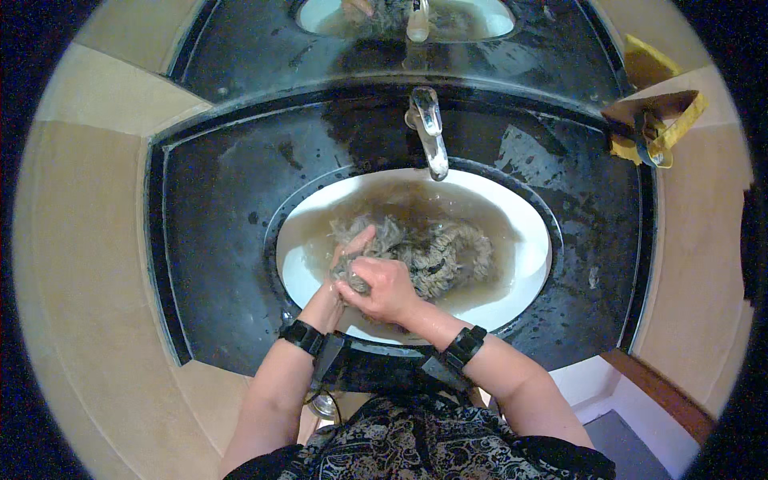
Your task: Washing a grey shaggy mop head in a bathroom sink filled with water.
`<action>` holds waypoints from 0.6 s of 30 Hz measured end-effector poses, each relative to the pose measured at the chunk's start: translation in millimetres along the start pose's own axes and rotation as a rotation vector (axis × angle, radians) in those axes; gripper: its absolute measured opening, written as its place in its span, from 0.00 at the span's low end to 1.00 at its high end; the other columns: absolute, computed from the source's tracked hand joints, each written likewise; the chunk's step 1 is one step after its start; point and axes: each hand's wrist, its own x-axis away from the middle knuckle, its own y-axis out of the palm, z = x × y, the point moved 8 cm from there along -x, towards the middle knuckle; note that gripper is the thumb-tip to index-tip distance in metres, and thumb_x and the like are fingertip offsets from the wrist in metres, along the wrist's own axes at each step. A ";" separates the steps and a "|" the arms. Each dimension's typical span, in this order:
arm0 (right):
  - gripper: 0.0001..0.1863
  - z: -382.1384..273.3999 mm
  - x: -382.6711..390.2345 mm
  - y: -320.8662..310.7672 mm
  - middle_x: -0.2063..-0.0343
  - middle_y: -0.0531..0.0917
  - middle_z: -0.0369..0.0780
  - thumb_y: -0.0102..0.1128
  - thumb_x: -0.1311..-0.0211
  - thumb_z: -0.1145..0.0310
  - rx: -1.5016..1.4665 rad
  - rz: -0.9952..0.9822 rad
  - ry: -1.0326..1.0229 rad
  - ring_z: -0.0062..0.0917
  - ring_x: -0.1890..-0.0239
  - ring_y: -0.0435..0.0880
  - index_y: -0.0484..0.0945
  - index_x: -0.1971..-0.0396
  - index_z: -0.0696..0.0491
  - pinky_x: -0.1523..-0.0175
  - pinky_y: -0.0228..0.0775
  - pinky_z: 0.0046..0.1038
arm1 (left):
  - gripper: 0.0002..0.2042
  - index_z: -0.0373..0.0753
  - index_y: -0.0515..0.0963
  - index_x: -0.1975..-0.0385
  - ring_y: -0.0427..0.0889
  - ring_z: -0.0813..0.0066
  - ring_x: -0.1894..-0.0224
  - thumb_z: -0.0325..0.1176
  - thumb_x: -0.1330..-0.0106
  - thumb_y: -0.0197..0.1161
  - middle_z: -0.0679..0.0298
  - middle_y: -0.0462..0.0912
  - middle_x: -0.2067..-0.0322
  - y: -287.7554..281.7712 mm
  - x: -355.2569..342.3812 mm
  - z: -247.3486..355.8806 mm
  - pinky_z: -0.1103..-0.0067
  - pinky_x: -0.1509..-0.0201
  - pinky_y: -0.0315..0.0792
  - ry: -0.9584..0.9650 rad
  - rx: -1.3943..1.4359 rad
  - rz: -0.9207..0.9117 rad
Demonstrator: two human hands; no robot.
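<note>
A grey mop head (452, 260) of stringy, twisted strands lies soaked in murky brown water in the white oval sink (532, 236). My right hand (386, 290) is closed in a fist over a bunch of its strands at the sink's near left. My left hand (350, 246) is partly covered by the right one and by wet strands; it grips the same bunch from beneath and beside, with one finger or thumb showing above. The rest of the mop head spreads to the right of both hands, half under the water.
A chrome faucet (430, 132) rises behind the sink, its spout over the far rim. Water drops dot the black countertop (216, 232). A mirror (264, 56) stands at the back. A yellow and brown bag-like item (660, 128) sits at the far right corner.
</note>
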 end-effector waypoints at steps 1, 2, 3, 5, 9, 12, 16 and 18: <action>0.11 2.1 1.9 0.8 0.80 0.77 0.42 0.62 0.52 0.62 0.017 0.047 -0.022 0.38 0.77 0.78 0.75 0.78 0.54 0.73 0.70 0.33 | 0.11 0.39 0.76 0.62 0.77 0.77 0.64 0.37 0.41 0.62 0.66 0.79 0.68 -38.9 -13.1 -13.7 0.79 0.61 0.73 -0.005 -0.024 0.076; 0.10 10.6 6.4 -2.2 0.81 0.77 0.42 0.62 0.52 0.63 0.043 0.094 -0.029 0.38 0.78 0.78 0.75 0.79 0.54 0.74 0.69 0.33 | 0.12 0.38 0.76 0.63 0.77 0.77 0.65 0.39 0.41 0.61 0.66 0.78 0.68 -38.8 -6.1 -16.8 0.79 0.61 0.72 -0.047 -0.033 0.147; 0.08 23.3 5.9 -9.6 0.79 0.79 0.43 0.60 0.51 0.65 0.094 0.102 0.014 0.38 0.76 0.79 0.75 0.78 0.54 0.72 0.70 0.34 | 0.14 0.37 0.75 0.63 0.76 0.77 0.65 0.41 0.41 0.61 0.65 0.78 0.68 -29.9 2.7 -16.2 0.79 0.61 0.71 -0.091 -0.042 0.212; 0.07 50.7 7.7 -18.9 0.77 0.80 0.42 0.58 0.51 0.65 0.196 0.135 0.057 0.38 0.75 0.79 0.76 0.77 0.53 0.71 0.71 0.34 | 0.15 0.36 0.75 0.62 0.76 0.77 0.64 0.42 0.41 0.61 0.64 0.78 0.67 5.9 21.7 -6.6 0.79 0.60 0.71 -0.034 -0.109 0.157; 0.09 122.7 14.4 -30.8 0.69 0.81 0.41 0.53 0.51 0.66 0.456 -0.013 0.243 0.38 0.67 0.79 0.77 0.69 0.50 0.63 0.71 0.38 | 0.22 0.32 0.73 0.57 0.75 0.74 0.60 0.47 0.41 0.60 0.61 0.77 0.59 17.8 39.5 -2.2 0.77 0.55 0.69 0.039 -0.452 0.152; 0.12 144.2 4.5 -60.8 0.72 0.78 0.44 0.57 0.51 0.62 0.545 0.142 0.203 0.41 0.69 0.78 0.75 0.66 0.50 0.65 0.71 0.39 | 0.25 0.33 0.71 0.53 0.72 0.73 0.54 0.48 0.41 0.59 0.59 0.75 0.58 0.0 39.0 7.3 0.77 0.50 0.66 -0.036 -0.412 0.252; 0.26 154.9 4.1 -80.7 0.57 0.71 0.48 0.59 0.49 0.49 0.512 0.163 0.375 0.45 0.58 0.72 0.73 0.55 0.50 0.57 0.68 0.42 | 0.30 0.39 0.65 0.46 0.69 0.65 0.48 0.51 0.44 0.61 0.52 0.69 0.51 -37.8 34.5 40.4 0.74 0.46 0.65 0.176 -0.777 0.336; 0.34 119.6 17.9 -65.2 0.49 0.66 0.50 0.60 0.54 0.44 0.648 0.200 0.237 0.48 0.52 0.67 0.69 0.48 0.46 0.52 0.65 0.46 | 0.38 0.46 0.57 0.39 0.58 0.50 0.38 0.53 0.48 0.64 0.44 0.52 0.39 3.2 39.0 34.1 0.63 0.39 0.58 0.400 -1.499 0.285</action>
